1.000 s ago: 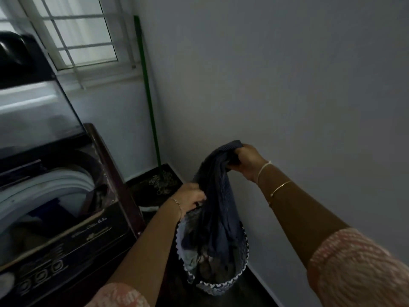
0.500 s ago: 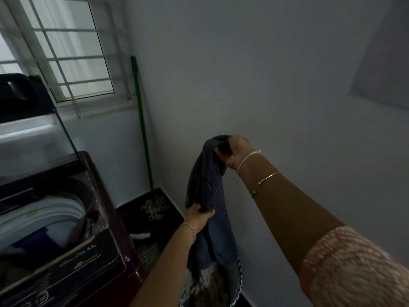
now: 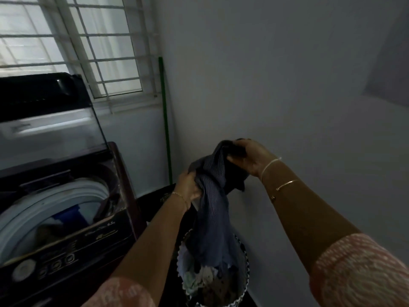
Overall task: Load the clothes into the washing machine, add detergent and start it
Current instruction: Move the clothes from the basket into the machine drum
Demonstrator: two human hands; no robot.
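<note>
Room: dim laundry corner, with a pale wall (image 3: 287, 85) on the right, a barred window (image 3: 77, 41) behind, and a green pole (image 3: 164, 118) standing in the corner.
Washing machine (image 3: 88, 235): top-loader on the left; its lid (image 3: 48, 129) is raised and leans back, and the drum (image 3: 55, 196) is open with something blue already inside.
Basket (image 3: 179, 260): on the floor just beside the machine, below the hands, with more clothes in it.
Garment (image 3: 212, 207): dark blue, finely striped, hanging from 2 hands above the basket with its lower end reaching down inside the rim.
Left hand (image 3: 188, 185): fingers curled round a bunch of the cloth partway down.
Right hand (image 3: 250, 158): higher, fingers closed over the top end of the cloth.
Step in hand: probably lifting this 1 piece out to carry it to the drum.
Doing it well: raise it until the hem clears the rim, so no other piece is dragged out. Gather the slack with the lower hand, swing left over the control panel, and drop it in loosely rather than wadded.
Risk: a trailing end could catch on the drum's edge.
Left to do: the remaining clothes, detergent (none in view), and starting the machine.
</note>
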